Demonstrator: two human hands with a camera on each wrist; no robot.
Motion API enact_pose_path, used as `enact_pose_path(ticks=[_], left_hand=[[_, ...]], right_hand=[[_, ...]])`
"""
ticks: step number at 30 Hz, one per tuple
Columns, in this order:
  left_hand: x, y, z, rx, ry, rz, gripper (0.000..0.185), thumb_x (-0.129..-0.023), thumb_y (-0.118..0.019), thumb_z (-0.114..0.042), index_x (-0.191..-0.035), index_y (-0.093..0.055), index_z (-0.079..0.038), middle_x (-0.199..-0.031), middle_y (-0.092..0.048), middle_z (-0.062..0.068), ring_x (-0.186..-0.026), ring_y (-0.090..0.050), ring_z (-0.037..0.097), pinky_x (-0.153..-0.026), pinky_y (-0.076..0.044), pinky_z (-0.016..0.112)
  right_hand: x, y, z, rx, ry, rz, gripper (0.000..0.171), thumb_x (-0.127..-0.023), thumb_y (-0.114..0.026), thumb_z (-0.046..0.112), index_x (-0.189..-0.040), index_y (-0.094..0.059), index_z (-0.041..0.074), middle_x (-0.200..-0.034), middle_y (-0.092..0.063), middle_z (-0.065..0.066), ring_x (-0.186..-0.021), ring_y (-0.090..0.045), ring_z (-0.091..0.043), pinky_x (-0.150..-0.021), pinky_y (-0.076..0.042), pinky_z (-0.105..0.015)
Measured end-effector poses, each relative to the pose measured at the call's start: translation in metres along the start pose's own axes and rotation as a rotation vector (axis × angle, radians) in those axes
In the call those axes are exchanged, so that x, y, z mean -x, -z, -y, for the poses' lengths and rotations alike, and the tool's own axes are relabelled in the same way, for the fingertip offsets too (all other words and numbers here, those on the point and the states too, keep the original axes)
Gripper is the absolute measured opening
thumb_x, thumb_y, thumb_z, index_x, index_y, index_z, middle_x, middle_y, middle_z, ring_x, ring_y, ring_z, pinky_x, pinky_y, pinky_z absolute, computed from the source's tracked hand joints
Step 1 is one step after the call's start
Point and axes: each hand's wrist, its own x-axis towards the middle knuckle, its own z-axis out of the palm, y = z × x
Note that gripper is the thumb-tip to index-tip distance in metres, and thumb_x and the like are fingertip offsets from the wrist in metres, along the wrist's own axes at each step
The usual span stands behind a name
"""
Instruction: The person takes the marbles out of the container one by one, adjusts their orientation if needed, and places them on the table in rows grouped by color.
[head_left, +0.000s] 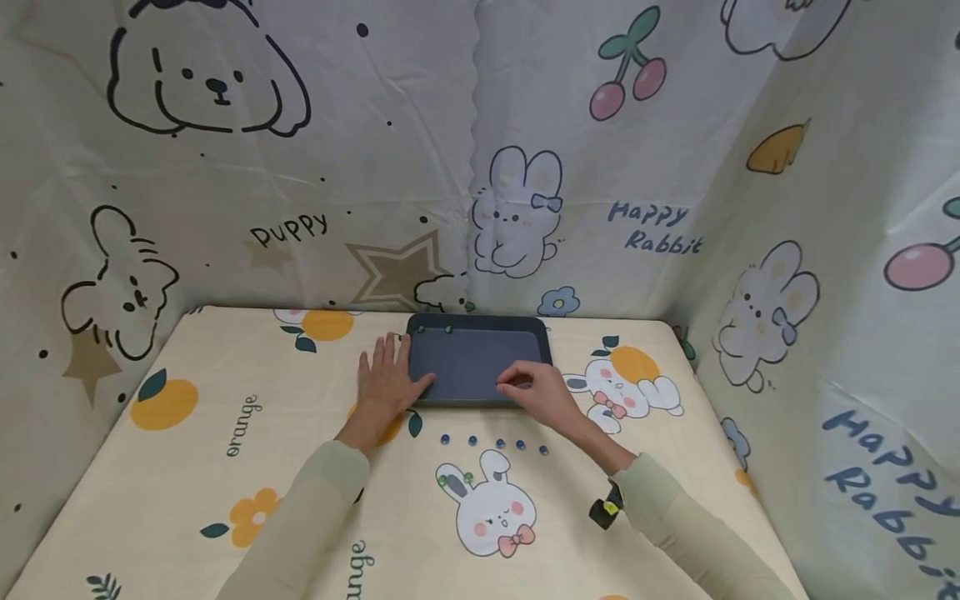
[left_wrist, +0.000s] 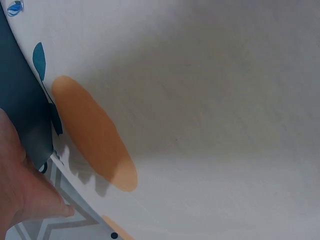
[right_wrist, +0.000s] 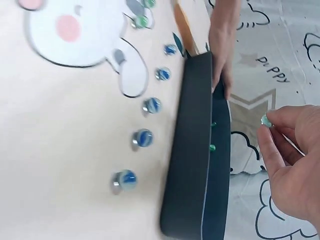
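My right hand is above the front right part of a dark rectangular tray. Between thumb and fingertips it pinches a green marble, plain in the right wrist view. Straight-fingered, my left hand rests against the tray's left side, its thumb at the front left corner. Two green marbles lie inside the tray along its far edge. In front of it, several blue marbles form a row on the cloth. Nearer to me are two more green marbles, on the printed rabbit's ear.
A cream cloth printed with oranges and rabbits covers the table. Behind the tray a patterned fabric wall rises, and another stands at the right. A dark wrist device sits at the right cuff.
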Motion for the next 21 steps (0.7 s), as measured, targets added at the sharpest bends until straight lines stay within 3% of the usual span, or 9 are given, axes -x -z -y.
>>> enact_pose_path(ticks=[8,21], left_hand=[[-0.001,-0.002,0.003,0.01,-0.018,-0.022,0.093,-0.096,-0.051,-0.061,-0.161,-0.013,-0.007,-0.164,-0.008,0.023,-0.151,-0.005,0.038,-0.118,-0.003,0.059],[-0.002,-0.004,0.002,0.025,-0.022,-0.027,0.093,-0.096,-0.052,-0.06,-0.16,-0.012,-0.007,-0.164,-0.006,0.023,-0.15,-0.004,0.039,-0.118,-0.002,0.059]], right_hand=[[0.04,-0.008,-0.004,-0.04,0.054,0.116,0.007,-0.089,-0.075,0.004,-0.092,-0.074,0.01,-0.089,-0.069,0.004,-0.082,-0.067,-0.012,-0.071,-0.057,-0.024],[0.071,-0.029,-0.015,-0.031,0.009,0.214,0.007,-0.088,-0.076,0.005,-0.092,-0.074,0.011,-0.091,-0.069,0.008,-0.081,-0.064,-0.009,-0.074,-0.056,-0.021]])
